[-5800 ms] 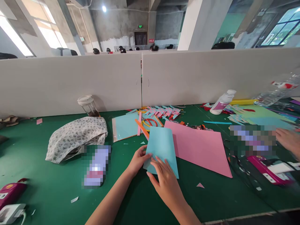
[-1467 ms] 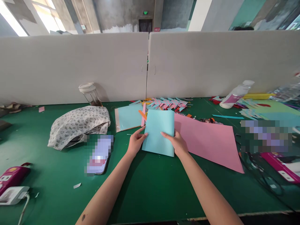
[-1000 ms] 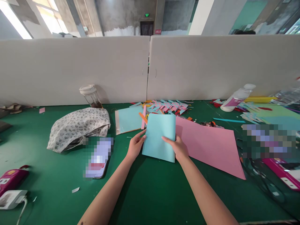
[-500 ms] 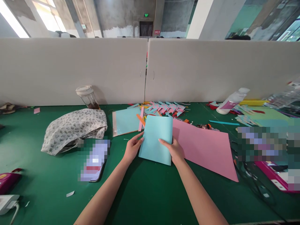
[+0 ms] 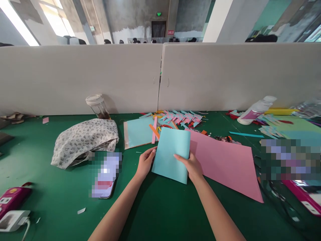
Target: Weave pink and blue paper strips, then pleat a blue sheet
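Note:
A light-blue sheet of paper (image 5: pixel 170 150), apparently folded, is held up over the green table between my two hands. My left hand (image 5: pixel 146 162) grips its left edge, thumb in front and fingers behind. On the right edge, my right hand (image 5: pixel 192 164) has its thumb across the front face, the other fingers hidden behind. A large pink sheet (image 5: pixel 225 160) lies just to the right, partly under my right hand. Behind the blue paper are a pack of light-blue paper (image 5: pixel 139 132), a pink strip (image 5: pixel 154 130) and an orange strip (image 5: pixel 153 131).
A floral cloth pouch (image 5: pixel 85 140) and a phone (image 5: pixel 106 175) lie on the left, with a lidded cup (image 5: pixel 98 105) behind. Folded paper pieces (image 5: pixel 180 117) line the white partition (image 5: pixel 100 77). A white bottle (image 5: pixel 257 110) leans at right; cables (image 5: pixel 278 197) and power strips (image 5: pixel 16 199) lie near the sides.
The view has shifted slightly, so everything sits a little further right and lower. Both hands keep the same hold on the blue paper.

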Tool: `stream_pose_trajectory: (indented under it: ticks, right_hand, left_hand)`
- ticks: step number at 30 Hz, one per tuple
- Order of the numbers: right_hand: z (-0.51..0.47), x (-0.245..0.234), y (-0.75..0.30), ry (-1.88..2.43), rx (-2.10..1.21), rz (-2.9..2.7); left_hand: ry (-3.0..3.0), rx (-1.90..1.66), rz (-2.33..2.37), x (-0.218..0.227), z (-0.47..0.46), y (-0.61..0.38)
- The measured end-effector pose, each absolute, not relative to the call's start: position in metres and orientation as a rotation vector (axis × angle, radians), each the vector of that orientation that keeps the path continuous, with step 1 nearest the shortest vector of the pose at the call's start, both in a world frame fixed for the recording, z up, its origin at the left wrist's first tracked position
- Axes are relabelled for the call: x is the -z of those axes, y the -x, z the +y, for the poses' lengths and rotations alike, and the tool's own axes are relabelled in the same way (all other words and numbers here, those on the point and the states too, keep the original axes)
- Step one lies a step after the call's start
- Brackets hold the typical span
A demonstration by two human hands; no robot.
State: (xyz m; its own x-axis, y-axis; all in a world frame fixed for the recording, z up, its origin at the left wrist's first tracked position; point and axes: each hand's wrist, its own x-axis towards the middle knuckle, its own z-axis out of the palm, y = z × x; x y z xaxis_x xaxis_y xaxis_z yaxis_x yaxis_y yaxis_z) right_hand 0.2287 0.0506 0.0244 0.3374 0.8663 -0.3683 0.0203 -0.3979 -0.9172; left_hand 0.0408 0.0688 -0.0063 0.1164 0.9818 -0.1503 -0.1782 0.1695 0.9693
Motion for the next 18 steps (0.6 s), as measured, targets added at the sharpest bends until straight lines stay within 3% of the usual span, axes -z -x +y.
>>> stream_pose_trajectory:
  ticks: [18]
  right_hand:
    - [0.0491, -0.0229, -0.2271, 1.700, -1.161, -0.837]
  left_hand:
    - [-0.979, -1.086, 1.116, 0.0068, 0.0703, -0.0402]
